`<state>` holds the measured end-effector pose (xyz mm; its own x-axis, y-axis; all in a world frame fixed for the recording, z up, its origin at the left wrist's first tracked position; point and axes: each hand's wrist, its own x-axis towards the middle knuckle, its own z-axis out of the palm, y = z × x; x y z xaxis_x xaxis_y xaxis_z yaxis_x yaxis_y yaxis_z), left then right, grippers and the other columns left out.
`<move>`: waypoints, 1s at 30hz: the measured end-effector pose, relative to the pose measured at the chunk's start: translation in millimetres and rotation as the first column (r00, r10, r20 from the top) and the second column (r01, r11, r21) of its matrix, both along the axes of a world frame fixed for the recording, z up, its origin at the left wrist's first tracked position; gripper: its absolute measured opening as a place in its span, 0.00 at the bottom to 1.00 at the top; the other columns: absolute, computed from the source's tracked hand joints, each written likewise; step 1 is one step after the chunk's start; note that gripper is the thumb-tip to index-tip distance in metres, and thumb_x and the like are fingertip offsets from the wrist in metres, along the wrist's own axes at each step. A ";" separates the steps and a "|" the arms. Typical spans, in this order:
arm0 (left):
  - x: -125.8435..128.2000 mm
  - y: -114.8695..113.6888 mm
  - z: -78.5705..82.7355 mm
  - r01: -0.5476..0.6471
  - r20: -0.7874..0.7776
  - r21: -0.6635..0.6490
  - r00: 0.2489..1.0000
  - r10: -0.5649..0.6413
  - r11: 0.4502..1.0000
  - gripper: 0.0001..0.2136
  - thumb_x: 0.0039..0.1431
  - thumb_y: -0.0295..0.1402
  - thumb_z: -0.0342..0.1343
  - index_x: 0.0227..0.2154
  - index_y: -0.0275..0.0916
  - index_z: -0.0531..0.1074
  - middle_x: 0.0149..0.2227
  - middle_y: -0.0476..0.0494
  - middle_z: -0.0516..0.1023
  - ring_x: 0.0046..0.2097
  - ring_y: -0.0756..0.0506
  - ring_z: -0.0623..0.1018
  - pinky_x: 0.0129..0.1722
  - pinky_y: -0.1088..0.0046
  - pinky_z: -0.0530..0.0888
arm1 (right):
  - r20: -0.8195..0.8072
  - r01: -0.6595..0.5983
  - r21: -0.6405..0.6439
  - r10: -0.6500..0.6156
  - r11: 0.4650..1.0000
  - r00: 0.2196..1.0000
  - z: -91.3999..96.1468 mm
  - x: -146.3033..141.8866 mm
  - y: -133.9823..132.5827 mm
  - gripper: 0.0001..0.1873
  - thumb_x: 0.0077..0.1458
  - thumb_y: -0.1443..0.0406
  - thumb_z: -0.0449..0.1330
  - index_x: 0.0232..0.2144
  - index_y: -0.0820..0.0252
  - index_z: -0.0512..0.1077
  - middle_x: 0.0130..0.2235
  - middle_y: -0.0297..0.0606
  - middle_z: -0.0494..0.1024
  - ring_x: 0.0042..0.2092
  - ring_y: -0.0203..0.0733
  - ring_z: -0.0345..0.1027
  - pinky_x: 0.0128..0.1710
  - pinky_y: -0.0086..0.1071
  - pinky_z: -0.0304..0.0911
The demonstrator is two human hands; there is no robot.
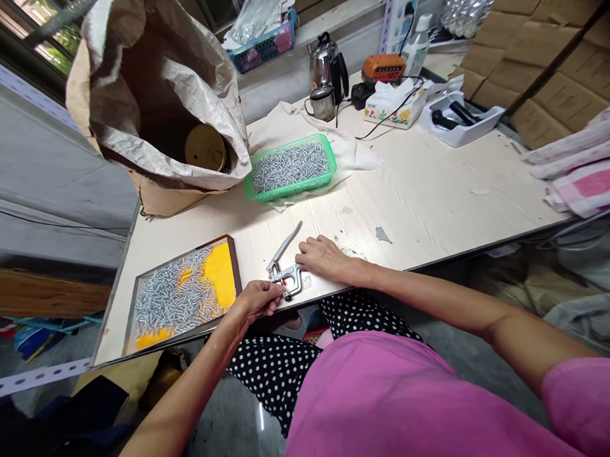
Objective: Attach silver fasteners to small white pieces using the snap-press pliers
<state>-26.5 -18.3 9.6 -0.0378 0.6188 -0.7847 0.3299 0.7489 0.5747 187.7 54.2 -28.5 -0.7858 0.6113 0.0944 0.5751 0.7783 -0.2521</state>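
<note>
The tabletop (449, 203) was pale, with a wood grain; the green basket (290, 192) served as reference. It was filled with small metal parts (293, 165) and stood on a white cloth (360, 153). To its left stood a white-lined brown sack (164, 198). In front and to its left lay a dark-rimmed tray (235, 261), with similar parts spread over a yellow base. Behind it, slightly right, were a metal kettle (324, 61) and a metal cup (323, 102); farther right, a tissue box (393, 109) and, well apart, cardboard boxes (533, 40).

The grey hand press (293, 277) lay in front of the basket, near the tabletop's edge, its lever slanting toward the basket. The left hand (260, 299) came in from the near left, its fingers together at the tool's near end; what lay between them was too small to tell. The right hand (329, 257) was palm down, fingers bent, at the tool's right side; whether they gripped it could not be told.
</note>
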 end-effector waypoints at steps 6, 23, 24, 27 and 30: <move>4.8 -4.8 1.6 -0.005 -0.051 0.022 0.999 0.006 1.000 0.18 0.46 0.45 0.71 0.21 0.35 0.73 0.15 0.55 0.69 0.15 0.57 0.63 0.17 0.80 0.59 | -0.025 0.037 0.017 -0.036 0.999 0.999 11.7 -5.5 37.3 0.13 0.68 0.66 0.54 0.51 0.55 0.73 0.51 0.44 0.72 0.48 0.49 0.61 0.39 0.38 0.53; 30.6 -13.5 4.3 -0.017 -0.113 0.014 0.993 0.018 1.000 0.18 0.51 0.43 0.68 0.19 0.38 0.69 0.12 0.56 0.66 0.14 0.55 0.62 0.16 0.79 0.58 | 0.171 -0.179 0.158 0.151 0.971 0.974 8.9 -3.3 78.6 0.12 0.69 0.64 0.51 0.39 0.57 0.75 0.42 0.43 0.77 0.47 0.51 0.59 0.43 0.42 0.49; 32.8 -11.7 5.6 -0.011 -0.117 0.003 0.993 0.012 1.000 0.18 0.52 0.42 0.67 0.18 0.38 0.68 0.12 0.56 0.65 0.14 0.55 0.62 0.16 0.79 0.58 | 0.176 -0.180 0.158 0.152 0.971 0.973 10.0 -2.6 79.8 0.11 0.68 0.64 0.52 0.39 0.57 0.75 0.42 0.43 0.77 0.47 0.50 0.59 0.43 0.42 0.48; 39.4 -7.4 7.7 0.009 -0.127 -0.027 0.992 -0.012 1.000 0.17 0.55 0.38 0.65 0.17 0.38 0.67 0.12 0.55 0.65 0.13 0.55 0.62 0.16 0.79 0.58 | 0.182 -0.190 0.166 0.160 0.968 0.970 16.4 -4.7 84.3 0.10 0.67 0.64 0.55 0.38 0.59 0.76 0.42 0.42 0.77 0.46 0.50 0.60 0.43 0.42 0.47; 44.3 -7.2 6.4 0.001 -0.127 -0.037 0.992 -0.005 0.999 0.17 0.56 0.38 0.65 0.18 0.38 0.68 0.11 0.55 0.65 0.13 0.55 0.62 0.16 0.79 0.58 | 0.204 -0.226 0.182 0.188 0.957 0.961 21.2 -8.7 86.1 0.11 0.66 0.67 0.54 0.37 0.59 0.76 0.41 0.42 0.77 0.46 0.49 0.61 0.44 0.43 0.47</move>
<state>17.8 -25.5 15.9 -0.1371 0.5900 -0.7957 0.4010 0.7676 0.5001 179.0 140.3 -7.3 -0.9084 0.4161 0.0415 0.4170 0.9088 0.0162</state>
